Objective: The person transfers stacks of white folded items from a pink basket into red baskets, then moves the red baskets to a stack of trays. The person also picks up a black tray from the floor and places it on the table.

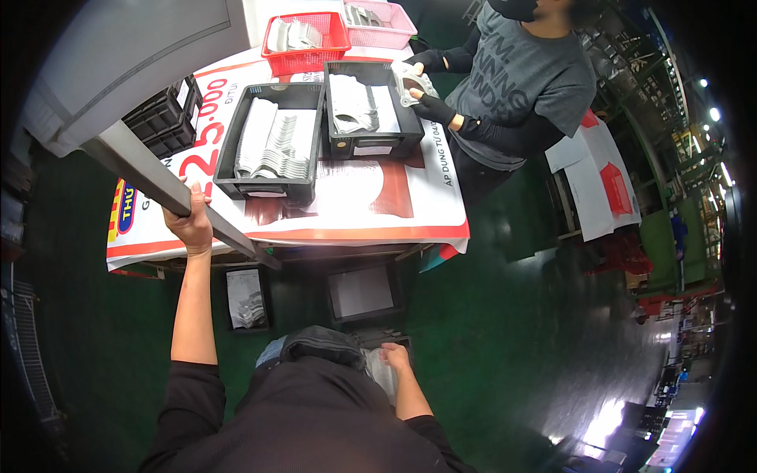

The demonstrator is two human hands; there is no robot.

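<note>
At the left, my left hand wraps its fingers round a grey metal post that slants along the table's near left side. Low beside my body, my right hand is curled at the top of pale grey flat parts, which sit in a dark bin partly hidden by me. On the table, one black crate holds a row of stacked curved grey metal parts. A second black crate beside it contains similar parts and white sheets.
Across the table, a person in black gloves holds a metal part. Red and pink baskets stand at the back. Under the near edge sit two dark bins. A side table stands right.
</note>
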